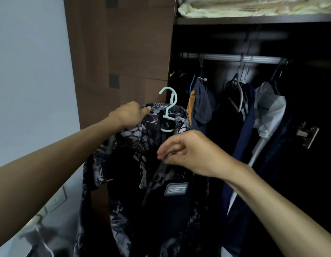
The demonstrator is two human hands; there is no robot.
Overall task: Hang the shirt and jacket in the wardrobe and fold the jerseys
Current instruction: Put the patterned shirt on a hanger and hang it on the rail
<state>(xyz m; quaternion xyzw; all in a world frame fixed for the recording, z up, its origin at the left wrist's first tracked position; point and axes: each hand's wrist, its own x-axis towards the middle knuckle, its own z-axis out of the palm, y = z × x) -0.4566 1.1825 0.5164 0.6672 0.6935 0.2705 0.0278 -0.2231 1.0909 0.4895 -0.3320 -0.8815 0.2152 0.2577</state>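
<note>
A pale blue-grey wall [31, 71] is seen at the left, met by the brown wooden side panel [122, 49] of an open dark wardrobe [272, 38]. Low on the wall a white switch plate [56, 200] is fixed.

In front of the panel a black and grey patterned short-sleeved shirt [142, 191] is held up on a pale blue plastic hanger [169, 106], whose hook rises free above the collar and is not on the rail. A rectangular grey patch [176, 189] is sewn on the shirt's chest. The left hand [130, 115] is closed round the shirt's shoulder at the collar, the thumb pressed on the fabric. The right hand [190, 153] is held at the shirt's front just below the hanger, fingertips drawn together in a pinch; whether fabric or a button is caught between them cannot be told.

Inside the wardrobe, a ribbed silver metal rail [231, 58] runs across. From it are hung a dark navy garment with an orange edge [202, 102], an empty grey hanger [237, 95], a navy jacket with white stripes [244, 123] and a white and navy top [268, 108]. A metal hinge [306, 134] is mounted at the far right. On the shelf above, pale yellow bedding wrapped in clear plastic [253, 6] is stored.
</note>
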